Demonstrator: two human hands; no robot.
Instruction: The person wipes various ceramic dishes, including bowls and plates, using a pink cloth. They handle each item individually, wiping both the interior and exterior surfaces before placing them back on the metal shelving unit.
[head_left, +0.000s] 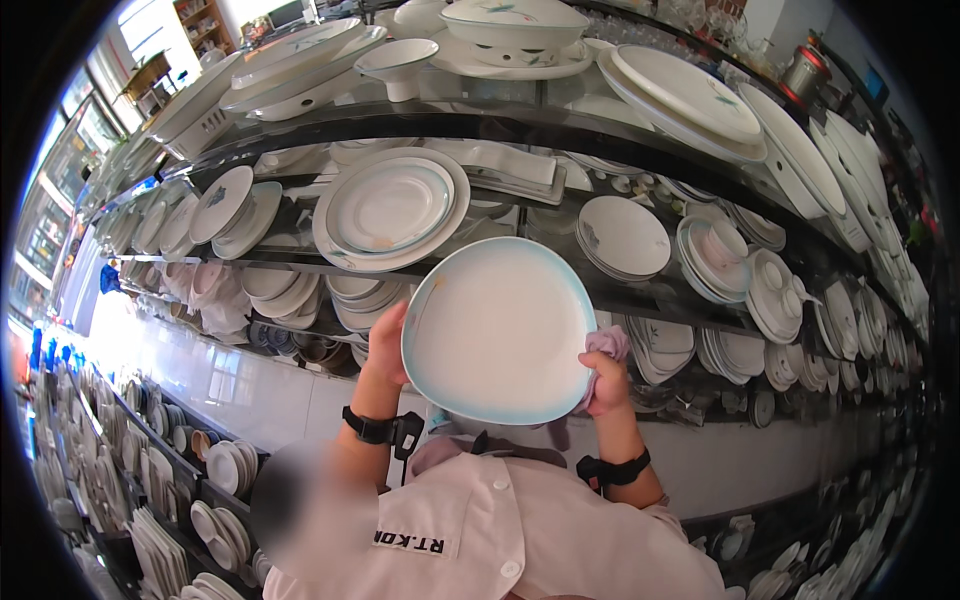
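A large white ceramic plate (499, 330) with a pale blue rim and rounded, slightly triangular outline is held up before my chest. My left hand (388, 345) grips its edge at the picture's left, the fingers partly hidden behind it. At the opposite edge, my right hand (606, 381) holds the plate together with a bunched pinkish-purple cloth (609, 343). Beyond the plate, a stack of round plates (394, 202) with blue-ringed rims stands on a shelf, with a stack of shallow white bowls (624, 236) further right.
Dark-edged glass shelves (480, 120) curve across the front, loaded with dishes. On top stand a lidded oval tureen (514, 26) and a footed bowl (397, 60). More racks of plates (232, 465) stand at lower left, with pale floor tiles (277, 397) between the racks.
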